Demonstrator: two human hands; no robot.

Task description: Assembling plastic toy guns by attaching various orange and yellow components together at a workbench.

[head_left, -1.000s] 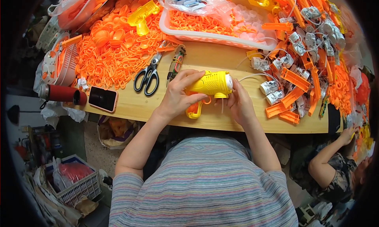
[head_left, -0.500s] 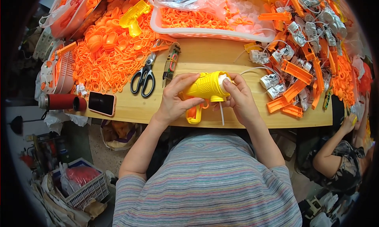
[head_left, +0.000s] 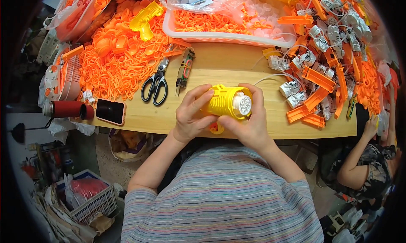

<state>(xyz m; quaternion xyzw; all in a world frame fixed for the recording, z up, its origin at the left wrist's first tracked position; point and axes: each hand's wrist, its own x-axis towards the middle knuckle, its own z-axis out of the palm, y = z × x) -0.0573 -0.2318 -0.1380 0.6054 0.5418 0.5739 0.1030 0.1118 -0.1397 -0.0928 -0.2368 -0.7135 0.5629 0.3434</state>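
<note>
There's one held casing (head_left: 221, 102), one phone (head_left: 111, 112), one pair of scissors (head_left: 161, 69).

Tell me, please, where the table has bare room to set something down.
Bare table lies between tray, yellow housing and white units, and between phone and left hand. Crowded: orange pieces at left, heaped orange parts at right.

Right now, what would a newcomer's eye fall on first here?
Probably the yellow housing at the table's near edge, held between the left hand and right hand, its white round end showing. Next, the heap of small orange parts on the left and the white-and-orange pile on the right.
</note>
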